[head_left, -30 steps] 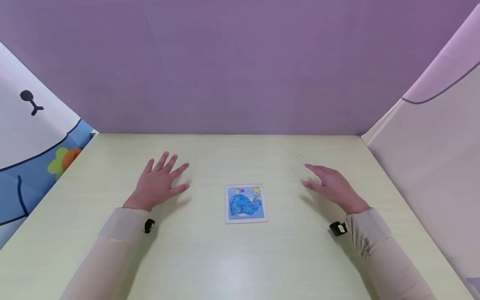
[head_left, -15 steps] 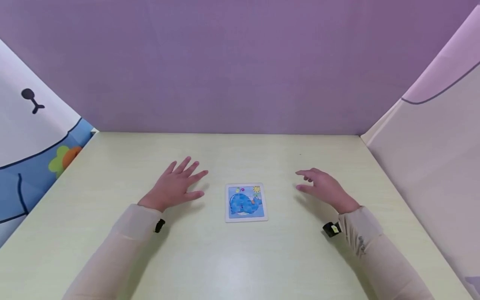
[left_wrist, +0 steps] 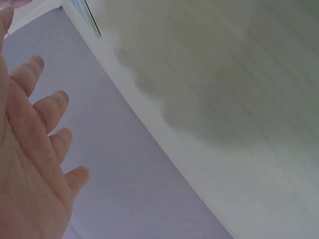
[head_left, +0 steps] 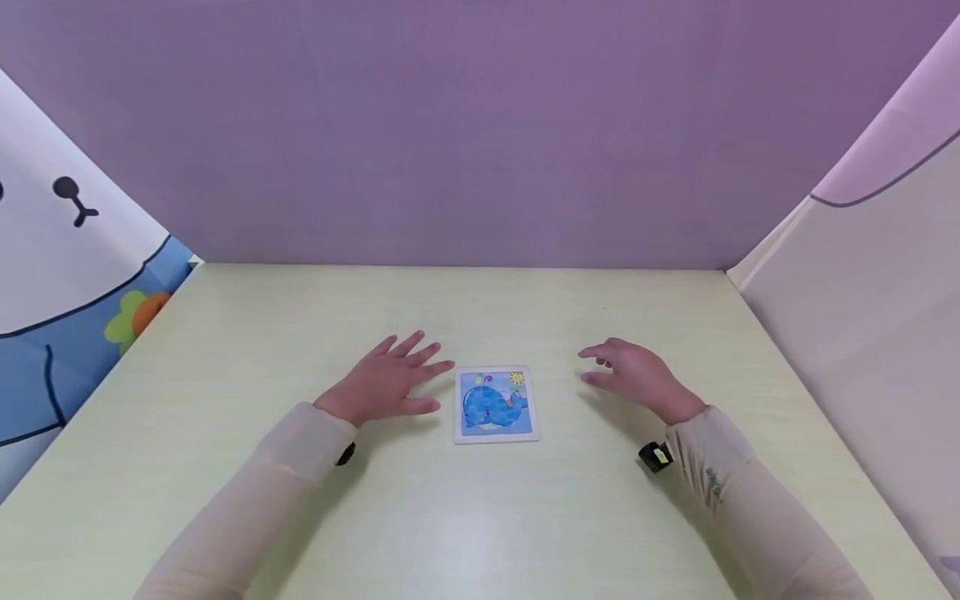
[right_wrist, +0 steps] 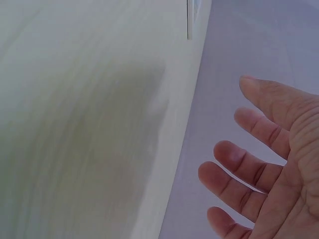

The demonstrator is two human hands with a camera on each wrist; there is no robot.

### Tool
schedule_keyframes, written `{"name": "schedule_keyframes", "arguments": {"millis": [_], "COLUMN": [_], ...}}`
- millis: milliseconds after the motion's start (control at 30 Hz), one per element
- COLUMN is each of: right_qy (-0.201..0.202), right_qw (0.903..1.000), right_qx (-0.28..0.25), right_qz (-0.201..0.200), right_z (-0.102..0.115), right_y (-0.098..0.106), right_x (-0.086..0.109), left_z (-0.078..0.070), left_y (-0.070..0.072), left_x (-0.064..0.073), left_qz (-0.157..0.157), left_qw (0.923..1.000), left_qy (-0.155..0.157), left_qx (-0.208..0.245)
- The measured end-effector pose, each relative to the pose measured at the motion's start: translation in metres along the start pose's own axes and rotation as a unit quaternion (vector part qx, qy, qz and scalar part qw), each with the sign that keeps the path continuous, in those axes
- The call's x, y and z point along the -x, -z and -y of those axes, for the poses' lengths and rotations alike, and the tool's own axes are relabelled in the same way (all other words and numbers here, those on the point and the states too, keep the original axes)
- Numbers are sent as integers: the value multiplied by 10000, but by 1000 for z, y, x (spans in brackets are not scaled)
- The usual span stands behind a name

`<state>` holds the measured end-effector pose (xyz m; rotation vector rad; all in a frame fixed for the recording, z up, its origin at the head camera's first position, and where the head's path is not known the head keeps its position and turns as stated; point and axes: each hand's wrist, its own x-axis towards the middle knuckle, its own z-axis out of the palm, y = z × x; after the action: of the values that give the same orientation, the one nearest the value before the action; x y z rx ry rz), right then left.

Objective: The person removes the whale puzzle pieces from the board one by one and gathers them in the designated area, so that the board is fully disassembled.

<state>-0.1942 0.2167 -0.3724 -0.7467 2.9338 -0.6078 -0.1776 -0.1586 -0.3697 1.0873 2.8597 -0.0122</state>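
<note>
A square picture puzzle (head_left: 496,406) with a blue whale, a sun and a white border lies flat on the pale table, in the middle of the head view. Just left of it, my left hand (head_left: 386,383) hovers with fingers spread, the index fingertip close to the puzzle's upper left corner; whether they touch I cannot tell. My right hand (head_left: 637,375) is held over the table to the right, apart from the puzzle, its fingers loosely bent around nothing. Both wrist views show a bare palm, and in each only a thin edge of the puzzle (left_wrist: 89,17) (right_wrist: 193,20) shows at the top.
The pale table (head_left: 450,533) ends at a purple wall (head_left: 465,150) behind. A printed cartoon panel (head_left: 67,275) stands along the left side and a whitish panel (head_left: 870,333) along the right. A small black wrist camera (head_left: 656,457) sits at the right cuff.
My left hand has moved right and a little nearer, up to the puzzle's left side. My right hand has shifted somewhat left, toward the puzzle. The puzzle stays in place on the table.
</note>
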Motion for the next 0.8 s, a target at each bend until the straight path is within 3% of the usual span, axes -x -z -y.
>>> {"name": "schedule_keyframes", "arguments": {"millis": [233,800], "right_qy": [-5,-19], "right_qw": [9997,9973], "right_qx": [194,561], "right_qz": [137,481], "right_z": [5,23], "right_y": [-4,-16], "right_x": [-5,-21], "left_z": [-14,-36], "left_y": [-2,-4], "left_x": [-10,-27], "left_qz": [283,580], "left_qw": [9994,9971], "left_qy": [-221,-501], "left_qx": [10,43]}}
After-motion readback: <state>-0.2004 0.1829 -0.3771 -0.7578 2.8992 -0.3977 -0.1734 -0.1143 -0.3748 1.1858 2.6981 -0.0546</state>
